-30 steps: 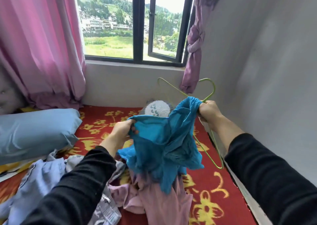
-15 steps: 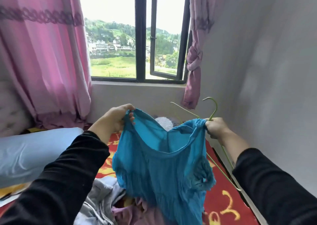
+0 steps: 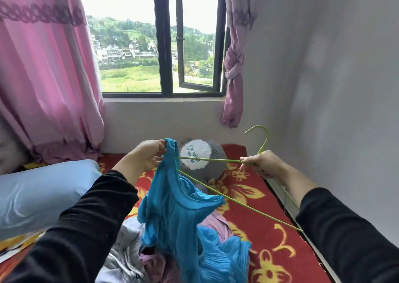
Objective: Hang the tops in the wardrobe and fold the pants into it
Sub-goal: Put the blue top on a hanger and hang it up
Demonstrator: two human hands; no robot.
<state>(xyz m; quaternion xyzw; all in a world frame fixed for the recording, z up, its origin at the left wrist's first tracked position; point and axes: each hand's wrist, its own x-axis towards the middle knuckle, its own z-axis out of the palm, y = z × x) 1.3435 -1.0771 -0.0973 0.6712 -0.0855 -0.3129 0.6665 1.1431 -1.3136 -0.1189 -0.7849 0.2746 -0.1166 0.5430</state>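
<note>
Below both grips a heap of clothes (image 3: 129, 256) lies on the red flowered blanket (image 3: 269, 239); the blue top (image 3: 183, 218) hangs onto it from the left hand (image 3: 149, 155), whose thumb and fingers pinch one strap; the right hand (image 3: 261, 161) grips the green wire hanger (image 3: 216, 159) under its hook, its far corner hidden at that strap; beyond the grips sits a grey plush toy (image 3: 203, 149), then the window (image 3: 164, 45)
</note>
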